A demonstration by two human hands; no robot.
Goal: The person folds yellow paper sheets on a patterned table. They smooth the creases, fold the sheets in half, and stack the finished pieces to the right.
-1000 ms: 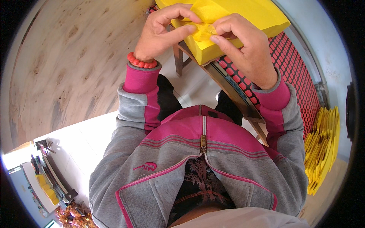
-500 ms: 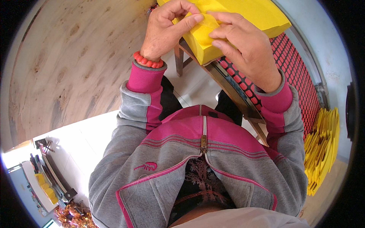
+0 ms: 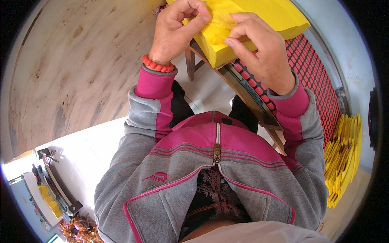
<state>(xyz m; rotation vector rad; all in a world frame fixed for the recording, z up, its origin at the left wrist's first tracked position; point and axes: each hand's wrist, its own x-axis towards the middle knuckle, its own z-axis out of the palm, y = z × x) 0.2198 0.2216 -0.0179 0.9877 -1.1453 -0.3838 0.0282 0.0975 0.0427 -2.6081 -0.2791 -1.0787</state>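
Note:
A bright yellow bag (image 3: 263,16), flat-sided with a folded flap, lies across the wooden stand at the top of the view. My left hand (image 3: 172,30) is over its left part, thumb and forefinger pinched together; whatever is between the tips is too small to make out. A red beaded bracelet (image 3: 158,65) circles that wrist. Opposite it, my right hand (image 3: 263,48) has its thumb and a bent finger closed at the flap's edge, while the forefinger points out above. Between the two hands the flap looks slightly wrinkled.
A large wooden board (image 3: 73,73) fills the left side. Beneath the bag stands a wooden-legged stand (image 3: 243,93) beside a red-and-black patterned surface (image 3: 312,69). A stack of folded yellow bags (image 3: 342,162) is at the right, near a pale blue wall (image 3: 352,52).
My hands have drawn slightly apart, the right one moving a little right and the left one a little left. More of the yellow flap shows between them.

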